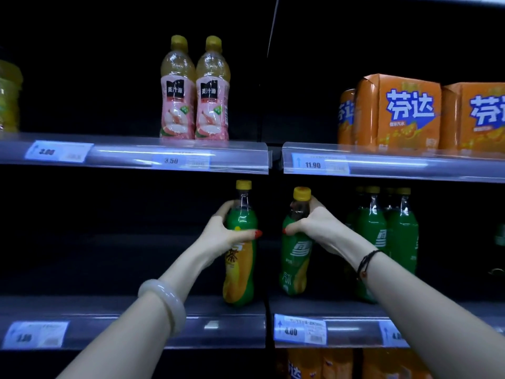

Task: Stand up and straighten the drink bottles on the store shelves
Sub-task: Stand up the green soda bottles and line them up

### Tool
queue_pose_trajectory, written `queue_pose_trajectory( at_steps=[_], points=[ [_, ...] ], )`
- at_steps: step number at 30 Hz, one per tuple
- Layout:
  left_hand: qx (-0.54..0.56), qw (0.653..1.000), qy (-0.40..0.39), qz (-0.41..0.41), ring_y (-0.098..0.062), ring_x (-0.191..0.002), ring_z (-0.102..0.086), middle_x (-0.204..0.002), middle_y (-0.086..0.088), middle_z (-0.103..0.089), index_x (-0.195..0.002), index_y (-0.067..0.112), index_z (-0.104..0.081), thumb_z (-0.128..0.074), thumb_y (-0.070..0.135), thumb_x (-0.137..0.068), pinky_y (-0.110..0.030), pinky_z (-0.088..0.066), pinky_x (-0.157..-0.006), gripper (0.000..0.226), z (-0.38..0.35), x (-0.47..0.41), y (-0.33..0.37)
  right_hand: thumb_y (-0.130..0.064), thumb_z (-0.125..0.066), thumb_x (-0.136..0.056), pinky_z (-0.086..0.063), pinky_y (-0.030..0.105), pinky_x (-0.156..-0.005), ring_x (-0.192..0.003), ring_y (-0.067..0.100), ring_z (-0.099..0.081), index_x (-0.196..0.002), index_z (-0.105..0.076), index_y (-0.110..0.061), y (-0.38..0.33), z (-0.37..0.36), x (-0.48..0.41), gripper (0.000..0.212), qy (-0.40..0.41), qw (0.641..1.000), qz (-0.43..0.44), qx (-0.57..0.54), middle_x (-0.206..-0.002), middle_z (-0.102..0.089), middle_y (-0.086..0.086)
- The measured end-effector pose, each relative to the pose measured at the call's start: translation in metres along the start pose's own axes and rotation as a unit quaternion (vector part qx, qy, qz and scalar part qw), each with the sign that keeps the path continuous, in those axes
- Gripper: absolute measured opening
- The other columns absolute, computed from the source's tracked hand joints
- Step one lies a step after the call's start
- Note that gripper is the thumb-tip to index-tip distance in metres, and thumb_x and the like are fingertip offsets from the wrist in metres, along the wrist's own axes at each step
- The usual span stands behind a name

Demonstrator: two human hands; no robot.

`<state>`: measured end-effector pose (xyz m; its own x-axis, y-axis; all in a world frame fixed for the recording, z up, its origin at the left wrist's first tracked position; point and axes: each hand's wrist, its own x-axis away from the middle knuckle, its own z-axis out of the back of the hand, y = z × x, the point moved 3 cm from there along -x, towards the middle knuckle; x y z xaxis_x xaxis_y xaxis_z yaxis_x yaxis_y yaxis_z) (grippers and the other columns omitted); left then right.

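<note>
On the middle shelf [131,310] my left hand [221,236] grips the shoulder of an upright green and yellow tea bottle [240,272] with a yellow cap. Just right of the shelf divider, my right hand [317,225] grips the neck of a green soda bottle [295,261], also upright with a yellow cap. Several more green bottles [388,239] stand in a tight group to the right of it. Two pink-labelled juice bottles [195,91] stand side by side on the upper shelf [131,151].
Orange multipacks [399,113] fill the upper right shelf. A yellow bottle [9,99] shows at the far left edge. Price tags line the shelf rails. More orange packs [355,363] sit on the lowest shelf. The left half of the middle shelf is dark.
</note>
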<state>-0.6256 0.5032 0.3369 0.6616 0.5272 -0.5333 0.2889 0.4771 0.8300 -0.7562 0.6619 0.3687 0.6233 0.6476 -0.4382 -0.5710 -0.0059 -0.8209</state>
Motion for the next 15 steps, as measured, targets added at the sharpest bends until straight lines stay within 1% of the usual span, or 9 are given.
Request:
queue_pose_trajectory(
  at_steps=[2, 3, 6, 8, 10, 11, 12, 13, 15],
  points=[
    [-0.002, 1.000, -0.008, 0.007, -0.013, -0.078, -0.065, -0.098, -0.007, -0.067, -0.126, 0.022, -0.044, -0.082, 0.001, -0.064, -0.020, -0.053, -0.061, 0.076, -0.002, 0.002, -0.007, -0.007, -0.082, -0.066, -0.055, 0.040, -0.082, -0.092, 0.028, -0.066, -0.109, -0.053, -0.009, 0.010, 0.002, 0.002, 0.052, 0.020, 1.000, 0.002, 0.004, -0.101, -0.066, 0.012],
    [0.003, 1.000, -0.001, 0.012, -0.014, -0.078, -0.064, -0.097, -0.007, -0.067, -0.125, 0.023, -0.044, -0.081, 0.000, -0.064, -0.020, -0.054, -0.062, 0.075, -0.002, 0.003, -0.008, -0.013, -0.083, -0.068, -0.055, 0.036, -0.079, -0.091, 0.024, -0.066, -0.108, -0.055, -0.008, 0.015, 0.003, 0.005, 0.049, 0.038, 0.999, 0.014, -0.004, -0.100, -0.066, 0.009],
    [0.014, 0.999, 0.016, 0.040, -0.020, -0.081, -0.065, -0.096, -0.011, -0.068, -0.115, 0.011, -0.051, -0.082, 0.003, -0.065, -0.030, -0.056, -0.073, 0.059, 0.004, 0.004, -0.016, -0.019, -0.078, -0.076, -0.053, 0.018, -0.068, -0.084, 0.018, -0.066, -0.105, -0.060, -0.008, 0.020, 0.004, 0.008, 0.036, 0.092, 0.993, 0.049, -0.056, -0.097, -0.069, 0.006],
    [0.030, 0.998, 0.004, 0.056, -0.025, -0.086, -0.067, -0.097, -0.013, -0.069, -0.112, 0.008, -0.055, -0.084, 0.007, -0.063, -0.037, -0.056, -0.079, 0.057, 0.002, 0.005, -0.020, -0.024, -0.072, -0.083, -0.051, 0.012, -0.063, -0.081, 0.014, -0.065, -0.114, -0.060, -0.008, 0.020, 0.001, 0.008, 0.038, 0.115, 0.987, 0.035, -0.107, -0.102, -0.069, 0.006],
    [0.053, 0.997, -0.007, 0.058, -0.028, -0.091, -0.068, -0.101, -0.016, -0.069, -0.112, 0.009, -0.057, -0.085, 0.013, -0.057, -0.042, -0.056, -0.083, 0.062, -0.002, 0.007, -0.024, -0.032, -0.070, -0.084, -0.049, 0.016, -0.070, -0.088, 0.012, -0.063, -0.130, -0.049, -0.013, 0.022, -0.007, 0.007, 0.054, 0.093, 0.989, 0.006, -0.116, -0.108, -0.064, 0.001],
    [0.060, 0.997, -0.009, 0.056, -0.029, -0.093, -0.068, -0.101, -0.016, -0.070, -0.112, 0.010, -0.057, -0.085, 0.015, -0.056, -0.042, -0.056, -0.084, 0.063, -0.003, 0.008, -0.024, -0.032, -0.073, -0.081, -0.049, 0.017, -0.071, -0.089, 0.011, -0.063, -0.132, -0.045, -0.017, 0.024, -0.012, 0.007, 0.060, 0.064, 0.994, 0.004, -0.092, -0.106, -0.064, -0.001],
    [0.063, 0.996, -0.013, 0.055, -0.029, -0.094, -0.068, -0.101, -0.016, -0.070, -0.113, 0.011, -0.058, -0.084, 0.015, -0.056, -0.042, -0.056, -0.084, 0.063, -0.004, 0.008, -0.024, -0.028, -0.078, -0.077, -0.051, 0.016, -0.070, -0.087, 0.009, -0.064, -0.129, -0.042, -0.020, 0.027, -0.018, 0.008, 0.064, 0.036, 0.997, 0.004, -0.075, -0.103, -0.065, -0.003],
    [0.066, 0.996, -0.019, 0.055, -0.030, -0.095, -0.068, -0.102, -0.015, -0.070, -0.112, 0.013, -0.058, -0.085, 0.014, -0.057, -0.041, -0.056, -0.083, 0.061, -0.005, 0.008, -0.024, -0.021, -0.082, -0.072, -0.053, 0.017, -0.069, -0.085, 0.009, -0.065, -0.126, -0.042, -0.019, 0.033, -0.021, 0.008, 0.067, 0.017, 0.997, 0.000, -0.070, -0.098, -0.066, -0.002],
    [0.075, 0.994, -0.032, 0.066, -0.030, -0.096, -0.067, -0.103, -0.014, -0.070, -0.111, 0.017, -0.058, -0.085, 0.016, -0.058, -0.042, -0.056, -0.081, 0.059, -0.005, 0.009, -0.026, -0.017, -0.087, -0.064, -0.055, 0.023, -0.069, -0.084, 0.014, -0.068, -0.121, -0.047, -0.011, 0.044, -0.022, 0.007, 0.070, 0.012, 0.997, -0.019, -0.075, -0.097, -0.068, 0.005]
  ],
)
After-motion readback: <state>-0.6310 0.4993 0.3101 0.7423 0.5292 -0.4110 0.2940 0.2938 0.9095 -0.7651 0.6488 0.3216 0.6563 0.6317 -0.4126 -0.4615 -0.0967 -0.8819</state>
